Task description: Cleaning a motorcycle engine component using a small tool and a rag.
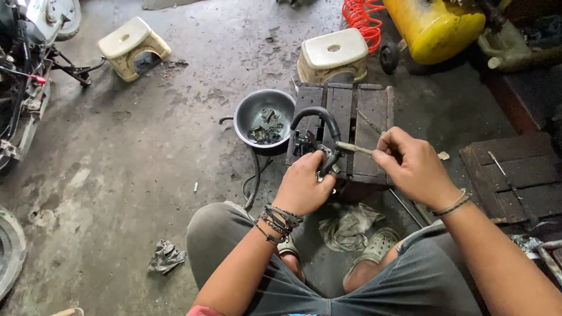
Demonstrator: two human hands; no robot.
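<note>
My left hand (302,186) grips a small black metal part with a curved black hose (321,117) looping up from it, held over a dark wooden stool (372,111). Bracelets circle that wrist. My right hand (410,165) pinches a thin pale stick-like tool (353,148), its tip pointing left into the part just above my left fingers. A metal bowl (250,107) holding several small dark parts sits on the floor just left of the stool.
Two cream plastic stools (132,45) (333,54) stand on the concrete floor. A yellow compressor tank (436,26) with an orange coiled hose (360,14) is at the top right. A motorcycle (23,70) stands at left. Rags (165,256) (346,228) lie near my feet.
</note>
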